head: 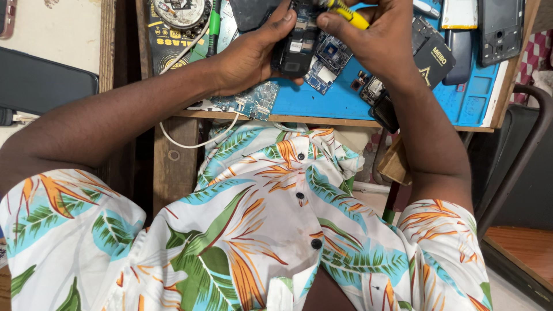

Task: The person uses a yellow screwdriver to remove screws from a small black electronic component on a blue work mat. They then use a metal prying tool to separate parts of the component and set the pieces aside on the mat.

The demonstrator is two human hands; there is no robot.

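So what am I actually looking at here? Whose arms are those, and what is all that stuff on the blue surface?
There is no machine here: a person wears a camera on the head, so the single picture looks straight down over their own leaf-print shirt to their two bare hands. The left hand holds a small dark phone body with its back opened. The right hand has its grip on a yellow-handled tool, whose tip is aimed at the phone. Beneath them lies a blue work mat on a wooden bench. On it are loose circuit boards, a dark phone shell and a white cable hanging over the edge.
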